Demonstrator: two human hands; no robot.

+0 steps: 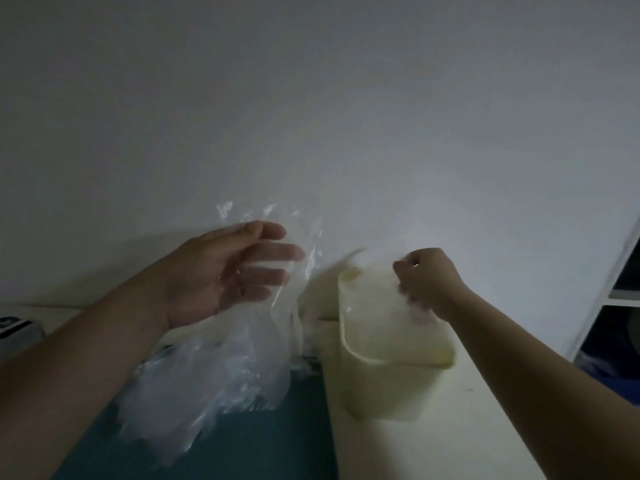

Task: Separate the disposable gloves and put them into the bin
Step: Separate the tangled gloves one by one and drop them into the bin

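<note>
No text, label, brand or number can be read. A small white and dark object (pixel 14 329) at the far left edge of the worktop carries dark marks on its top face. They are too blurred and too dim to make out as letters or digits.
</note>
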